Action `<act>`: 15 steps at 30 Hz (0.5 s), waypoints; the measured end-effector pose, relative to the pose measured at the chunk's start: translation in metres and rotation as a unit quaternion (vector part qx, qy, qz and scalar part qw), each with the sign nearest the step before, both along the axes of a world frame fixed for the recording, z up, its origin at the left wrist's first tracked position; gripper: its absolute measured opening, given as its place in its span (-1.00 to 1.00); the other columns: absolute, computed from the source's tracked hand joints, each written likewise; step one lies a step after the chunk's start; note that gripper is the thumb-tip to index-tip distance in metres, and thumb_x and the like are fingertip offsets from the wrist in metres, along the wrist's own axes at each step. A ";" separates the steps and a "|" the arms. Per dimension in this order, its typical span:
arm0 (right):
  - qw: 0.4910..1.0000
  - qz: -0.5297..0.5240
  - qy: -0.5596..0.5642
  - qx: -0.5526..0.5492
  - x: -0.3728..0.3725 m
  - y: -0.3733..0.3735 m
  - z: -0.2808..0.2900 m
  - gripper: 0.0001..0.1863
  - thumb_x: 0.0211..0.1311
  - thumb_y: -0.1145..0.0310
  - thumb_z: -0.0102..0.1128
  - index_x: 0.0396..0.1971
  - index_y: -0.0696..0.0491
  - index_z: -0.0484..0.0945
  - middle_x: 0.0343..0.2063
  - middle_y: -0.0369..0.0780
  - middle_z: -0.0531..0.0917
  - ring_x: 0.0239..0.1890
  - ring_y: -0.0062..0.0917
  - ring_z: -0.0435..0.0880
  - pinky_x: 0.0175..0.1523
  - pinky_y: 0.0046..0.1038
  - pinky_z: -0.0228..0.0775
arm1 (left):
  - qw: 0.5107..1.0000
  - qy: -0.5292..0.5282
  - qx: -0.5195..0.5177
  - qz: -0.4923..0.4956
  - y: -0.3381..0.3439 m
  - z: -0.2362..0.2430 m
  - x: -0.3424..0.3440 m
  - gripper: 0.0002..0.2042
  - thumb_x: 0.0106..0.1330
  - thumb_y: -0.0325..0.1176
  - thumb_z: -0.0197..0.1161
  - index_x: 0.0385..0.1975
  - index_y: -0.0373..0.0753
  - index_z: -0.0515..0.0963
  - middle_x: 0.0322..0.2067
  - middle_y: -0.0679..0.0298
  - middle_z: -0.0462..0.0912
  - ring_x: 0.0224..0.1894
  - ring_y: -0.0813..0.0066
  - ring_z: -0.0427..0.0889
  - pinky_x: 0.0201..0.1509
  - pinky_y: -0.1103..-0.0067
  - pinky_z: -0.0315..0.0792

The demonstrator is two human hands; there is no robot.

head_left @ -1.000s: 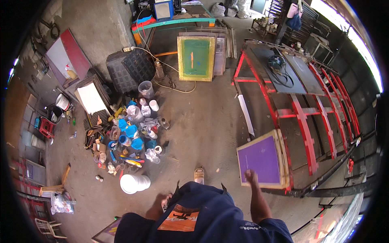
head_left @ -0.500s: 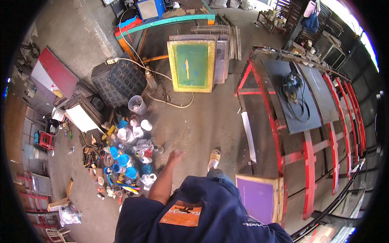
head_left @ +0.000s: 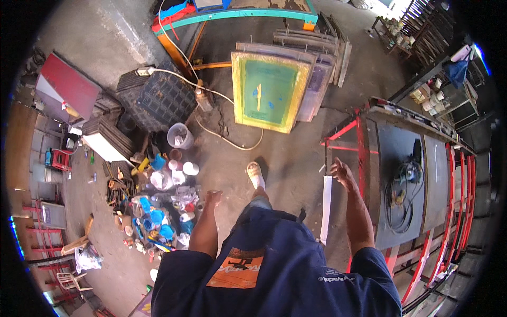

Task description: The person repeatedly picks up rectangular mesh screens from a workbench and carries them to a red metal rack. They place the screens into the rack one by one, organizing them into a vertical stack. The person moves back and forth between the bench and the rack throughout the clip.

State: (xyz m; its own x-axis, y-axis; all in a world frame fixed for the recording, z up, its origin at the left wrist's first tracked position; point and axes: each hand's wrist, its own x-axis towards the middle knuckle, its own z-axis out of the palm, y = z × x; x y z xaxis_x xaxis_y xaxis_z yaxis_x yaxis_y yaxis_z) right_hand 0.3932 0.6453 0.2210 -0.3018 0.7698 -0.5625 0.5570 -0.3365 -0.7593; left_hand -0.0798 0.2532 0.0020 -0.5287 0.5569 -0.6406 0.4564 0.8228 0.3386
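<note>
Presently, the white strip [head_left: 326, 208] is just beside the left edge of the rack [head_left: 363, 153]. The right hand [head_left: 342, 171], half-open and empty, is near the strip's upper end. The left hand [head_left: 213, 198], opening and contents indiscernible, is near containers [head_left: 167, 231]. A tool [head_left: 397, 197] rests on the rack's panel [head_left: 388, 142].

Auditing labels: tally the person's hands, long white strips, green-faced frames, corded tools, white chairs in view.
Left hand plus right hand: 2
Long white strip: 1
Green-faced frame: 1
Corded tool: 1
White chair: 1
Total: 6
</note>
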 end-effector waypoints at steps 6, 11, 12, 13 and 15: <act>0.969 -0.087 0.160 -0.170 0.050 -0.016 -0.140 -0.58 0.20 -0.05 0.20 -0.27 0.04 0.49 -0.49 -0.29 0.59 -0.54 -0.56 0.56 -0.56 -0.47 0.38 | 0.996 0.012 0.021 -0.084 0.257 0.088 -0.085 -0.70 0.25 -0.10 0.08 -0.17 -0.11 0.59 -0.12 0.01 0.61 -0.09 -0.06 0.57 -0.02 0.19 0.45; 0.818 -0.222 0.127 -0.516 0.091 -0.079 -0.145 -0.86 0.17 0.25 0.06 -0.43 0.00 0.44 -0.64 -0.26 0.51 -0.67 -0.48 0.48 -0.62 -0.46 0.26 | 0.973 0.058 0.178 -0.135 0.441 0.189 -0.117 -0.65 0.21 -0.10 0.17 -0.13 -0.20 0.55 -0.19 -0.06 0.61 -0.12 -0.03 0.59 -0.05 0.24 0.47; 0.870 -0.212 0.005 -0.444 0.081 -0.090 -0.146 -0.88 0.14 0.31 0.04 -0.42 0.03 0.47 -0.63 -0.25 0.53 -0.68 -0.47 0.48 -0.64 -0.45 0.26 | 0.976 0.057 0.205 -0.052 0.478 0.205 -0.112 -0.62 0.20 -0.09 0.19 -0.14 -0.26 0.54 -0.22 -0.07 0.61 -0.13 -0.01 0.60 -0.04 0.25 0.48; 0.896 -0.196 -0.128 -0.378 0.072 -0.102 -0.147 -0.88 0.12 0.36 0.03 -0.41 0.06 0.50 -0.61 -0.23 0.54 -0.69 -0.45 0.49 -0.67 -0.43 0.27 | 0.971 0.052 0.220 -0.076 0.514 0.214 -0.115 -0.60 0.20 -0.09 0.19 -0.12 -0.29 0.52 -0.20 -0.07 0.60 -0.11 -0.01 0.59 -0.01 0.26 0.47; 0.887 -0.189 -0.062 -0.417 0.068 -0.075 -0.135 -0.88 0.11 0.39 0.03 -0.55 0.05 0.50 -0.68 -0.28 0.49 -0.72 -0.50 0.44 -0.69 -0.45 0.23 | 0.962 0.029 0.246 -0.114 0.570 0.213 -0.120 -0.55 0.21 -0.07 0.18 -0.08 -0.35 0.48 -0.16 -0.07 0.58 -0.07 0.00 0.58 0.03 0.27 0.46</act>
